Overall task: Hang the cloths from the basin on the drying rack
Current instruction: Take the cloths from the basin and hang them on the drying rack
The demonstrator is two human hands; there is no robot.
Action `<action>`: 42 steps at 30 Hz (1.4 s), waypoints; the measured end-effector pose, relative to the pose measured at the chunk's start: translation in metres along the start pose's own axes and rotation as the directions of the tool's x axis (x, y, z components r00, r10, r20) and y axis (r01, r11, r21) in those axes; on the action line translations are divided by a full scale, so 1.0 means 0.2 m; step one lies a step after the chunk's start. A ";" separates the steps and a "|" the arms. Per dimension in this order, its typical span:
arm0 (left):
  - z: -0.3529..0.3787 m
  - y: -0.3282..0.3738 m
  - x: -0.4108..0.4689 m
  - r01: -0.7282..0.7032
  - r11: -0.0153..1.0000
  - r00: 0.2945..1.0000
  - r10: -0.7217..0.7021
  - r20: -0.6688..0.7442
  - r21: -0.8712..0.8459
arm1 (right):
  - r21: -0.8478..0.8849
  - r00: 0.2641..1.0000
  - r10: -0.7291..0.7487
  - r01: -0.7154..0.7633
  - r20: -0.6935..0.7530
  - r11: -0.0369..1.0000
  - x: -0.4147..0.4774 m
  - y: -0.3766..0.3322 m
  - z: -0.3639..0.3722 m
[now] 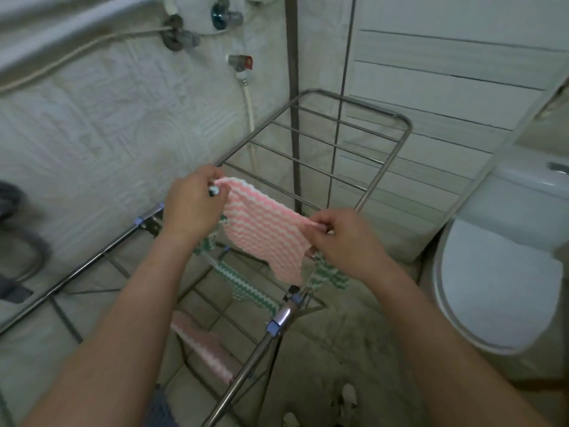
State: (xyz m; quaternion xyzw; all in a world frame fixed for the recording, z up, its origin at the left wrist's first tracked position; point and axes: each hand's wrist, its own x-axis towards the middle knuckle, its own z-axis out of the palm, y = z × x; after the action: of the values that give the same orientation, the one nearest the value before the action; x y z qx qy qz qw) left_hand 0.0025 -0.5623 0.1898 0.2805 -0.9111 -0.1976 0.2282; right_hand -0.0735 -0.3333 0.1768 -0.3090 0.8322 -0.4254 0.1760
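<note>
Both hands are stretching a pink cloth (261,232) over the drying rack (386,167).
The left hand (192,208) is pinching one top corner and the right hand (346,241) is pinching the other, fingers curled on the fabric. The cloth is hanging taut between them, above the rack's middle, and I can't tell whether it is touching a bar yet. Its long axis is running from far-left to near-right, roughly along the bars. The bare far end of the rack is lying just beyond the cloth, away from the person, and the left hand is the nearer one to it. A green cloth (246,283) is already hanging below, with a second pink one (204,345) lower and nearer. The basin isn't showing.
</note>
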 end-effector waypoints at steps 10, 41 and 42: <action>0.47 0.01 0.11 0.092 0.977 0.954 -0.141 0.264 0.191 | -0.405 0.971 0.238 -0.210 0.020 0.890 0.30 0.43 0.09; 0.73 -0.14 0.06 0.292 0.936 0.859 -0.347 0.377 0.195 | -0.527 0.939 0.240 -0.077 0.247 0.847 0.35 0.52 0.20; 0.73 -0.14 0.06 0.291 0.936 0.860 -0.347 0.374 0.198 | -0.534 0.946 0.236 -0.084 0.224 0.842 0.35 0.52 0.20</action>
State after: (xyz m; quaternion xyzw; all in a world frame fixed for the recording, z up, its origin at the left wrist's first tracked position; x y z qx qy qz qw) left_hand -0.0726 -0.5571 0.0604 0.3957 -0.8904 -0.2241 -0.0199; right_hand -0.1406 -0.3573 0.0665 -0.3308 0.9051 -0.1217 0.2379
